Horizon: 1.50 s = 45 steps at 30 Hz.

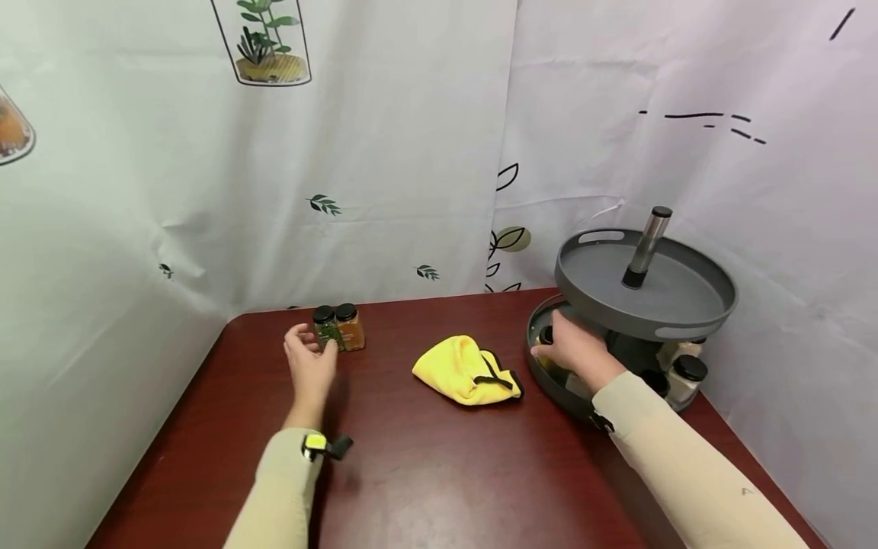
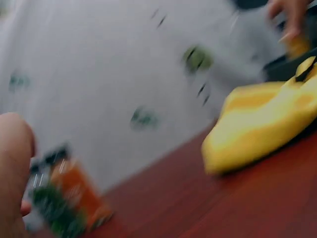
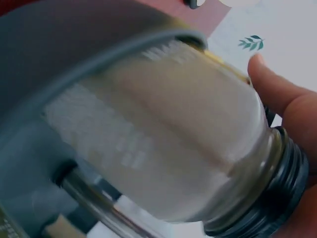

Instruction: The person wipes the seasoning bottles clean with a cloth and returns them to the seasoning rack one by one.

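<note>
My left hand (image 1: 312, 370) is at the back left of the table, its fingers spread beside a square jar of green herbs (image 1: 328, 328). The thumb overlaps that jar's front; whether it touches is unclear. Against it stands a jar of orange spice (image 1: 350, 328), also black-lidded. My right hand (image 1: 579, 352) reaches under the upper tier of a grey two-tier turntable (image 1: 686, 286). It holds a yellow spice jar (image 1: 546, 335) by the upper part, on the lower tier. A jar of white contents (image 3: 188, 129) fills the right wrist view, hiding most of the grip.
A folded yellow cloth (image 1: 463, 372) with black edging lies mid-table. More black-lidded jars (image 1: 686, 377) stand on the turntable's lower right side. The upper tier has a metal post (image 1: 647, 248). A white patterned curtain (image 1: 384, 152) hangs behind the red-brown table (image 1: 439, 473).
</note>
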Each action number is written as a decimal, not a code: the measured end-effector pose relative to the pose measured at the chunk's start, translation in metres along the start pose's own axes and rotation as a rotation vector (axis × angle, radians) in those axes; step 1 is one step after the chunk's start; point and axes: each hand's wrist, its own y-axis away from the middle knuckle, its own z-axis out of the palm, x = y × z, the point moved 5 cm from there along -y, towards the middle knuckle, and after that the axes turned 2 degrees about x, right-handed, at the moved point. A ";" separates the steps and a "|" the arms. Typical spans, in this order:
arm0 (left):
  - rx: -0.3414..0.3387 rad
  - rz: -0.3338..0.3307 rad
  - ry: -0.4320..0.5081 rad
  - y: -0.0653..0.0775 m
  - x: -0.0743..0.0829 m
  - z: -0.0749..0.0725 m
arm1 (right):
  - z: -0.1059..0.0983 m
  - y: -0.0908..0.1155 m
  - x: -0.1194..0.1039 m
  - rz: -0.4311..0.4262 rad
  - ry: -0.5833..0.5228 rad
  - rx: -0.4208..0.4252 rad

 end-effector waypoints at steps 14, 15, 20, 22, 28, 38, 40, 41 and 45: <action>-0.533 -0.214 -0.086 -0.051 -0.079 0.010 | -0.003 0.040 -0.004 -0.139 0.143 0.114; -0.528 -0.190 -0.131 -0.050 -0.079 0.009 | -0.002 0.044 -0.013 -0.167 0.192 0.194; -0.544 -0.071 -0.318 -0.034 -0.076 -0.016 | 0.032 0.047 -0.082 -0.421 0.248 0.319; -0.576 -0.019 -0.323 -0.022 -0.072 -0.020 | 0.054 0.038 -0.101 -0.485 0.190 0.191; -0.642 0.274 -0.230 0.029 -0.040 -0.007 | 0.108 0.006 -0.111 -0.535 0.136 -0.026; -0.801 0.481 -0.105 0.136 0.032 0.071 | 0.074 0.047 -0.076 -0.466 -0.161 0.250; -0.810 0.482 -0.088 0.151 0.042 0.082 | 0.061 0.067 -0.080 -0.524 -0.220 0.356; -0.808 0.480 -0.081 0.157 0.046 0.086 | 0.057 0.076 -0.085 -0.577 -0.211 0.401; -0.776 0.477 -0.079 0.172 0.053 0.096 | 0.055 0.097 -0.111 -0.765 -0.020 0.513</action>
